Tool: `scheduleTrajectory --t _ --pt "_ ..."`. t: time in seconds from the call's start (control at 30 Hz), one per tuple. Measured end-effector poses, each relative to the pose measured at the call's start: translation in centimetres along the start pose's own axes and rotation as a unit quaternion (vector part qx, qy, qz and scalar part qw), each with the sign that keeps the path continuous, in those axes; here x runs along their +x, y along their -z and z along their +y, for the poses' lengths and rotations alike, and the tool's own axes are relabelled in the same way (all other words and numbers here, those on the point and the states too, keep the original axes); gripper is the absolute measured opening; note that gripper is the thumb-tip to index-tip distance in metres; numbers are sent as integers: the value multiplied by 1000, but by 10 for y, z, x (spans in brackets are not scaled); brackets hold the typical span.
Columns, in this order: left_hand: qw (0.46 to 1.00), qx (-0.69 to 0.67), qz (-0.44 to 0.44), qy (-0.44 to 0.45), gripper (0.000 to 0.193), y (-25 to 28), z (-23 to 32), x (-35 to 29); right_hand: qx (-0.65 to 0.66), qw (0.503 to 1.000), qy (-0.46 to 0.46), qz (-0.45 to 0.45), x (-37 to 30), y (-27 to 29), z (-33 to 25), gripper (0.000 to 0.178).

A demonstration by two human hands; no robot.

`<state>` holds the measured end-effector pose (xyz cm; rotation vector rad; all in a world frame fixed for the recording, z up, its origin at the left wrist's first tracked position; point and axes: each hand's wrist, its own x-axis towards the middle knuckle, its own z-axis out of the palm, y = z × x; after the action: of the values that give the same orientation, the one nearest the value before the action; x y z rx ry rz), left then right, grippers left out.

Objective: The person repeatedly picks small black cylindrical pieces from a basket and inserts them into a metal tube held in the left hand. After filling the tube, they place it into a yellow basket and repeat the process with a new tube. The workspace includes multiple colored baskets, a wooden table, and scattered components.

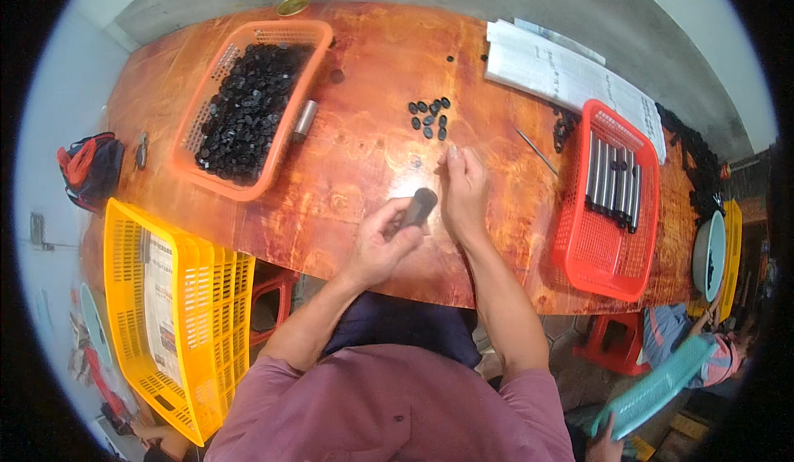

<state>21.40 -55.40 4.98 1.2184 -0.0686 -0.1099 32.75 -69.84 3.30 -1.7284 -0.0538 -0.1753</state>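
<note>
My left hand (385,239) is wrapped round a short dark tube (422,205), its black end tilted up and away from me. Just right of it my right hand (465,182) is closed, thumb and fingertips together; whatever they pinch is too small or hidden to make out. Beyond my hands, a small group of black oval pieces (428,120) lies loose on the wooden table (347,172). A large heap of similar black pieces (252,106) fills much of an orange basket (184,143) at the left. Beside that basket lies a short metal tube (305,119).
At right, a red basket (583,255) holds several metal tubes (614,182) with black ends. A thin metal rod (538,150) and folded newspaper (546,65) lie near it. A yellow crate (207,313) stands left below the table. Lower right, another person's hand (606,445) touches a teal basket (653,387).
</note>
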Motion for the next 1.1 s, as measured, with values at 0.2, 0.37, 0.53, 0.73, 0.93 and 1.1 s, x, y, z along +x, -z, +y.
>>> scheduleTrajectory --t 0.2,0.37,0.53,0.73,0.93,1.1 --pt "994 13 -49 -101 40 4 1 -2 9 1000 -5 -1 0 -2 -2 39" --pt "993 14 -57 -101 45 3 8 2 10 999 -49 -13 1 2 -5 38" --pt "989 109 -3 -102 45 6 18 -3 -8 999 -17 -30 2 -1 1 35" --pt "954 268 76 -111 59 16 49 -12 -8 1000 -16 -24 7 11 25 31" --pt "967 128 203 -86 67 66 140 -74 -43 997 -1 -67 7 13 11 38" --pt "834 297 418 -203 50 137 204 -141 -36 995 28 -84 11 14 24 37"
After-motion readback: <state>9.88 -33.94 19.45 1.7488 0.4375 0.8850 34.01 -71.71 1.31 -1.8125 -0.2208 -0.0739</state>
